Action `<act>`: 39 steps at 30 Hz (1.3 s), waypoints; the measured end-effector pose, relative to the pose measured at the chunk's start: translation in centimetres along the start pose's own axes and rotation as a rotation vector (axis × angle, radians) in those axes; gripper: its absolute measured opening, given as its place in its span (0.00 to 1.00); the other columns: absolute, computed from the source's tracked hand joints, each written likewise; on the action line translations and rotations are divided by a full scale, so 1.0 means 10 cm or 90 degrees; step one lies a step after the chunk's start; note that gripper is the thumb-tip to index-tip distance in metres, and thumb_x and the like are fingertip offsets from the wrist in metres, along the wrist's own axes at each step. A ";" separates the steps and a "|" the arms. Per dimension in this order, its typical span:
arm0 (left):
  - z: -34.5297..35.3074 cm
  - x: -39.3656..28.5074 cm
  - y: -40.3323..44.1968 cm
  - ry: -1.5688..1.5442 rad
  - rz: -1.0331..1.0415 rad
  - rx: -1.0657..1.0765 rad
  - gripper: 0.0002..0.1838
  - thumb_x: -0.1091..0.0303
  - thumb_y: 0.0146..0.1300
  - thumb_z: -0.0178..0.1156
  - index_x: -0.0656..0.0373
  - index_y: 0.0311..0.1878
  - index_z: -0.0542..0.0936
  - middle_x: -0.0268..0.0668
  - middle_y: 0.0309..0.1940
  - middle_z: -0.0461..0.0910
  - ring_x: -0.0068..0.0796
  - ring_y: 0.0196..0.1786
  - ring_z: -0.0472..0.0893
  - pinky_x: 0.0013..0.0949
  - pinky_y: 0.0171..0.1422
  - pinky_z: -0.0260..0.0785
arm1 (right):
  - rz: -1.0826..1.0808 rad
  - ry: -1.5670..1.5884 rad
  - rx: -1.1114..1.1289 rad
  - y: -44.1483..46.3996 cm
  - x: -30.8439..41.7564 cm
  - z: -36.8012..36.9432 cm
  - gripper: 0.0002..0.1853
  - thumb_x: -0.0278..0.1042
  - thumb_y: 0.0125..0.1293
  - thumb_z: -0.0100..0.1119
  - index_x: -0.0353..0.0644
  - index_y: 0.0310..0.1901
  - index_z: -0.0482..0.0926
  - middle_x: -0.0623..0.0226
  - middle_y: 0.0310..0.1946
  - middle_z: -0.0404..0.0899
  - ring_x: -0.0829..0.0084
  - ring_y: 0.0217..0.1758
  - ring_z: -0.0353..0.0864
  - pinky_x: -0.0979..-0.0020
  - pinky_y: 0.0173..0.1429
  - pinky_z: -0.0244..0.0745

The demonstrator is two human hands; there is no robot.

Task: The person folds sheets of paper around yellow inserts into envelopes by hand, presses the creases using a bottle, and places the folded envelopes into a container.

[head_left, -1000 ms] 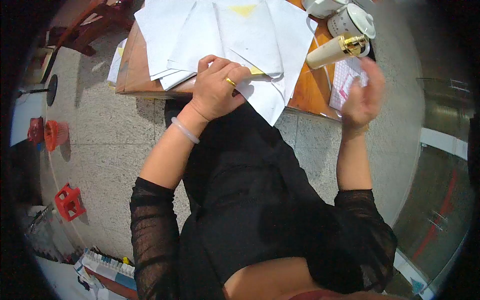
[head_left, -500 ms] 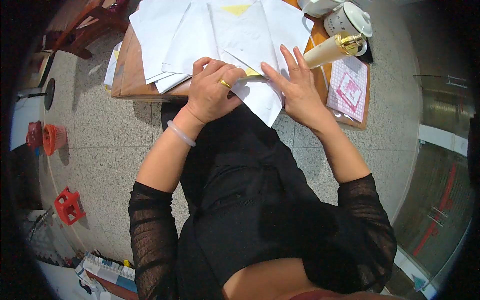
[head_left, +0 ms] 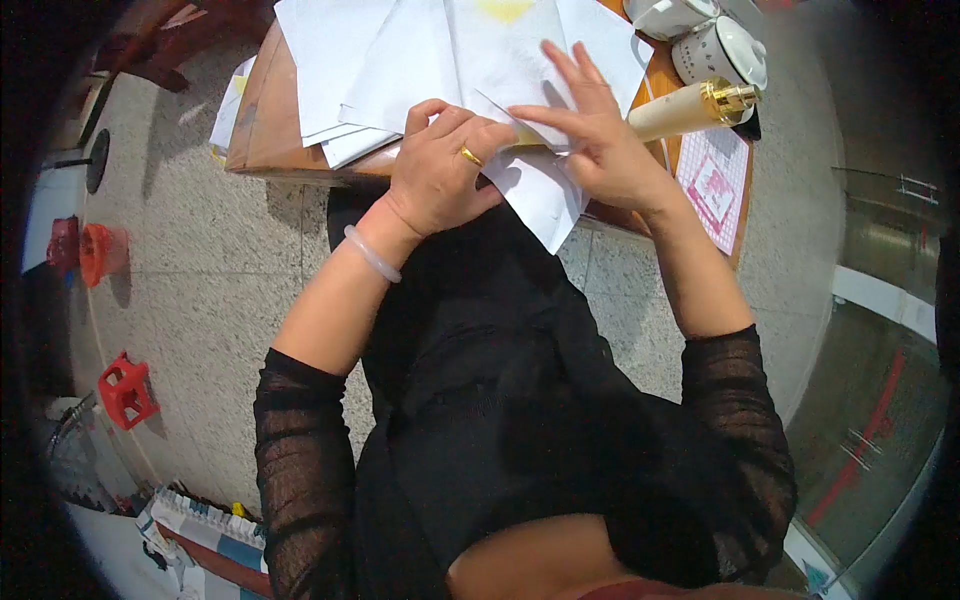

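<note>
My left hand, wearing a gold ring and a pale bangle, is closed at the near edge of a white sheet of paper. The sheet hangs past the table edge toward my lap. Just right of it, my right hand has its fingers spread, with the index finger stretched along a raised paper fold. A yellow patch shows partly under that fold. Whether the right thumb touches the sheet is unclear. More white papers lie overlapped beyond both hands.
On the wooden table, a gold-capped pump bottle lies beside a lidded white mug. A pink-and-white checked packet lies at the right edge. A red stool and an orange basket stand on the floor at left.
My right hand has moved slightly away from me, its index finger now reaching farther left across the fold. My left hand stays at the paper's edge. The view has shifted a little.
</note>
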State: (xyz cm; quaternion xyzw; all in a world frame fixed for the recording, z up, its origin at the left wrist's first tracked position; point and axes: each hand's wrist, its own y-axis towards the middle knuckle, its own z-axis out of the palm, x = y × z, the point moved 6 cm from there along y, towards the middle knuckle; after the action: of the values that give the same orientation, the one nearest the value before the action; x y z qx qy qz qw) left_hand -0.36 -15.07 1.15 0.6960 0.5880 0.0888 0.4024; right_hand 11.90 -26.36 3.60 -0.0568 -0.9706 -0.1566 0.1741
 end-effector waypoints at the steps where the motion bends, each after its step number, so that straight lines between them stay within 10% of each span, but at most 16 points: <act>1: 0.01 0.02 -0.01 -0.009 -0.006 -0.003 0.31 0.66 0.39 0.76 0.49 0.50 0.75 0.29 0.42 0.83 0.31 0.45 0.80 0.39 0.60 0.60 | 0.020 0.050 -0.015 -0.05 -0.02 -0.07 0.32 0.21 0.52 0.54 0.62 0.59 0.82 0.53 0.78 0.51 0.38 0.80 0.43 0.44 0.79 0.46; 14: -0.01 0.09 -0.04 -0.070 -0.034 -0.085 0.47 0.68 0.33 0.77 0.45 0.61 0.63 0.36 0.54 0.70 0.37 0.57 0.74 0.42 0.61 0.62 | -0.036 -0.141 0.009 0.02 0.28 -0.01 0.32 0.60 0.56 0.66 0.65 0.64 0.78 0.61 0.80 0.46 0.49 0.83 0.34 0.40 0.79 0.38; 24: -0.03 0.05 -0.03 -0.052 -0.010 -0.080 0.44 0.68 0.33 0.78 0.51 0.58 0.65 0.39 0.51 0.71 0.40 0.55 0.72 0.41 0.60 0.63 | -0.058 -0.249 -0.062 0.08 0.34 0.02 0.22 0.47 0.51 0.68 0.54 0.49 0.81 0.66 0.79 0.51 0.52 0.83 0.39 0.36 0.79 0.31; 39: -0.03 0.04 -0.03 -0.051 -0.025 -0.077 0.46 0.70 0.32 0.75 0.45 0.60 0.64 0.34 0.52 0.72 0.37 0.55 0.75 0.43 0.59 0.61 | -0.067 -0.389 0.102 0.15 0.37 0.07 0.28 0.43 0.64 0.56 0.62 0.68 0.70 0.71 0.81 0.45 0.56 0.84 0.33 0.39 0.80 0.24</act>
State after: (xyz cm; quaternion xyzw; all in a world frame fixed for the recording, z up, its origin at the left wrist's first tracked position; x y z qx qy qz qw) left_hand -0.65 -14.55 1.02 0.6620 0.5783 0.0883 0.4686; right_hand 8.51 -24.57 4.73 -0.0372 -0.9887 -0.0643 -0.1301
